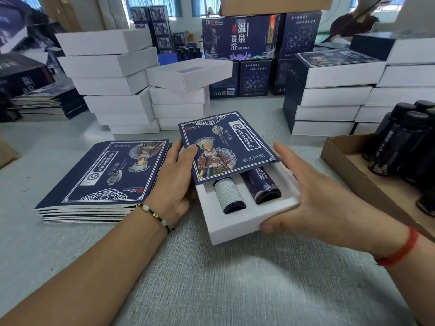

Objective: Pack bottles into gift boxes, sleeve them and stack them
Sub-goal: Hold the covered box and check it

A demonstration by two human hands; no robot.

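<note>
A white gift box [237, 222] lies on the table in front of me with two dark bottles [229, 196] [264, 184] lying side by side in its white insert. A navy printed sleeve [226, 147] covers the far half of the box, and the near half sticks out. My left hand [176, 175] grips the sleeve's left edge, thumb on top. My right hand [313, 191] holds the box's right side, thumb on its near right corner and fingers along the side by the sleeve.
A pile of flat navy sleeves [103, 180] lies at left. Stacks of white boxes [122, 81] stand behind. Sleeved boxes [329, 95] are stacked at right. A cardboard tray [348, 156] with several dark bottles [400, 142] sits at far right. Navy cartons [240, 38] stand at the back.
</note>
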